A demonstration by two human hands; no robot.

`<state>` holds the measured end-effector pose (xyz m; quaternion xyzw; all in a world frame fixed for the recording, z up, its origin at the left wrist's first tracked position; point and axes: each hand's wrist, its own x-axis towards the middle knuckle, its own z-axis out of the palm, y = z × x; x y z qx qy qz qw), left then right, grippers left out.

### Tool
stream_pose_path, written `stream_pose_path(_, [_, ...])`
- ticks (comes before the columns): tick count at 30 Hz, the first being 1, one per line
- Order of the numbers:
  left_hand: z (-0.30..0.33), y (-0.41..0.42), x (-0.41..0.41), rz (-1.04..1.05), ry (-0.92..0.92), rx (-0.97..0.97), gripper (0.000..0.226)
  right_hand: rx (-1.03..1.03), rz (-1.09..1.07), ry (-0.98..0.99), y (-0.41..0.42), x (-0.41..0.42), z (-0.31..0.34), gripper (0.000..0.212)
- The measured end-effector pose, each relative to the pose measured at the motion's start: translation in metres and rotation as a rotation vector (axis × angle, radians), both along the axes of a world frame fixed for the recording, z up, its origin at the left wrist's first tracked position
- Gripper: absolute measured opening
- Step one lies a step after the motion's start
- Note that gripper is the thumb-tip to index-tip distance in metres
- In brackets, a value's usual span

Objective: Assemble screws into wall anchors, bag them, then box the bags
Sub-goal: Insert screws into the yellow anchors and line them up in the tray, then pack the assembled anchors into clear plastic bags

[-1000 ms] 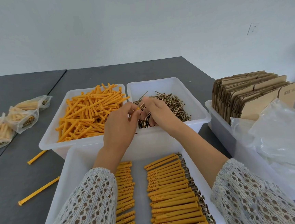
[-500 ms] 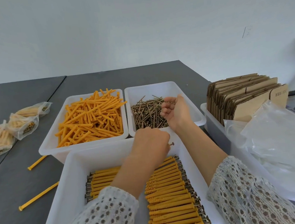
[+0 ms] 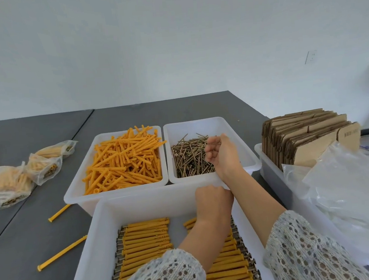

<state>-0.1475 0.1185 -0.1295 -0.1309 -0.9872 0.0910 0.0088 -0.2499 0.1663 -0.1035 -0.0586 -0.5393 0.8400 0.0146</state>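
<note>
The left hand (image 3: 213, 202) is seen from the back, knuckles up, fingers curled under over the far end of the near tray (image 3: 94, 243); what its grip closes on is hidden, so I cannot tell whether it holds anything. Its forearm runs down and left to a lace sleeve (image 3: 160, 278) at the bottom edge. The right hand (image 3: 223, 156) hangs over the near right part of the screw bin (image 3: 231, 124), wrist bent, fingers curled in with a few screws (image 3: 189, 155) pinched in its grip; its forearm crosses the bin's front rim toward the other sleeve. Below the left hand, the near tray holds two rows of assembled anchors (image 3: 147, 237), orange bodies lying side by side with screw heads showing at their outer ends. Beyond it, touching side by side, stand the bin of loose orange anchors (image 3: 123, 161) on the left and the screw bin on the right. Two stray anchors (image 3: 62, 253) lie on the grey worktop (image 3: 30, 220) left of the trays. Further left sit filled bags (image 3: 45, 165), clear, with orange pieces inside. To the right, another tray (image 3: 271, 177) holds flat cardboard boxes (image 3: 308, 133) standing on edge, with a heap of empty clear bags (image 3: 348, 183) in front of them.
</note>
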Motion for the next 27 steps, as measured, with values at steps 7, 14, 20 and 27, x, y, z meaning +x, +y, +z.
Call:
stream_pose_path(7, [-0.004, -0.013, 0.003, -0.087, -0.003, -0.044, 0.015, 0.523, -0.117, 0.281, -0.011, 0.019, -0.008, 0.038])
stream_pose_path(14, [0.027, -0.062, 0.042, -0.181, -0.136, 0.039, 0.043, 1.038, 0.011, 0.315, -0.003, 0.050, -0.001, 0.021])
stream_pose_path(20, [0.035, -0.098, 0.088, -0.058, -0.264, 0.298, 0.043, 1.415, 0.315, 0.351, 0.011, 0.133, 0.034, 0.023])
stream_pose_path(27, [0.006, -0.128, 0.118, 0.054, -0.278, 0.547, 0.027, 1.623, -0.123, 0.417, 0.113, 0.185, 0.051, 0.045])
